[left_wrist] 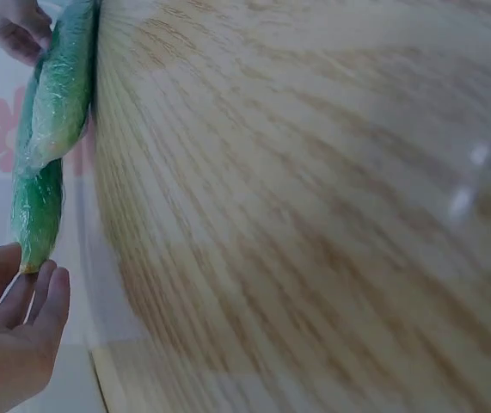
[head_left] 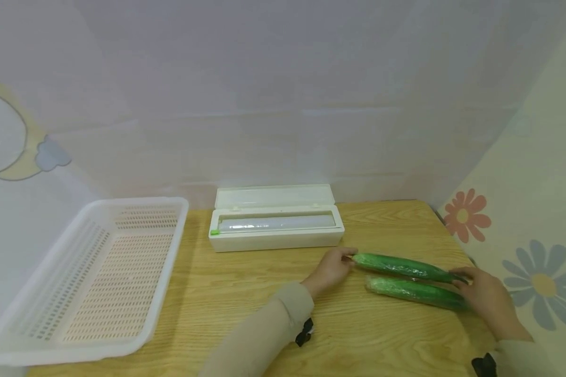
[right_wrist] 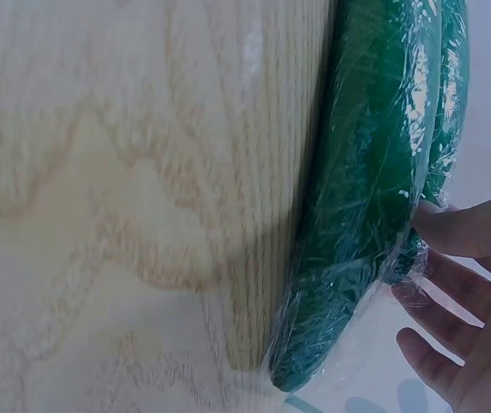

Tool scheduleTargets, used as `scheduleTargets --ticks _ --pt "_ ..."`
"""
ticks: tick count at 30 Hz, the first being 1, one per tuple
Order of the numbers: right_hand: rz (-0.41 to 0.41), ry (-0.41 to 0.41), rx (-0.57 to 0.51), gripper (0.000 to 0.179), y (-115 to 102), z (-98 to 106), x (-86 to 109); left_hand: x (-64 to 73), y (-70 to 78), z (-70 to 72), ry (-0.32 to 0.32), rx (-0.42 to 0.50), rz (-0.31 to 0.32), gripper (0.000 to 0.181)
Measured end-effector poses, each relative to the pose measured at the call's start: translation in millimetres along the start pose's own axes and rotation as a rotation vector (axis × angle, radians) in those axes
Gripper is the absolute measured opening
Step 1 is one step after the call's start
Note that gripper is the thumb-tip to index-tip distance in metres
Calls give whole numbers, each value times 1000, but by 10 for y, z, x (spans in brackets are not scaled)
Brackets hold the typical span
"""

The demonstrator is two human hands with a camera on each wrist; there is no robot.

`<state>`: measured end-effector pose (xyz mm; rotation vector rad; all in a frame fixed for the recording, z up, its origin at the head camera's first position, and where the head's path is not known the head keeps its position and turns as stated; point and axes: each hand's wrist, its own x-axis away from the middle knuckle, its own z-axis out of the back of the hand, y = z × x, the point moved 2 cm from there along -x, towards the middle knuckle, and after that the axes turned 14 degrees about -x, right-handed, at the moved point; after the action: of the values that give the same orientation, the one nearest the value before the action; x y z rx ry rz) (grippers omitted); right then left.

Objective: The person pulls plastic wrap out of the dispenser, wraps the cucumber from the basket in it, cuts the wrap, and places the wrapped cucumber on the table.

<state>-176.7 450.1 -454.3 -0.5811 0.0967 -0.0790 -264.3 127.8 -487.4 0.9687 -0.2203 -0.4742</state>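
Two cucumbers wrapped in clear film lie side by side at the right of the table. My left hand (head_left: 329, 271) pinches the pale left tip of the far cucumber (head_left: 401, 265), its thumb and fingertips at that end in the left wrist view. At the other end, my right hand (head_left: 489, 294) holds the dark tip between thumb and fingers. The near cucumber (right_wrist: 357, 172) lies in front, its film crinkled and shiny, and partly hides the far one in the right wrist view. In the head view its right end reaches under my right hand.
A white box (head_left: 275, 241) with its lid raised stands at the back, a roll of film (head_left: 275, 223) inside and a green slider at its left end. On the left is a large white plastic basket (head_left: 158, 293). A patterned wall sheet (head_left: 283, 131) borders the wooden table (head_left: 245, 293).
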Motion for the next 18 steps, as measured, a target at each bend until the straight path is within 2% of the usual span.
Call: scheduleTargets --ticks 4,10,18 --pt "-43 -32 -7 33 40 4 -15 -12 -10 -46 -42 -37 -37 40" --pt "-105 -91 -5 34 96 1 -66 -40 -48 -124 -64 -63 -40 40" --pt "-139 -117 -21 38 80 -11 -74 7 -62 -58 -52 -87 -7 42"
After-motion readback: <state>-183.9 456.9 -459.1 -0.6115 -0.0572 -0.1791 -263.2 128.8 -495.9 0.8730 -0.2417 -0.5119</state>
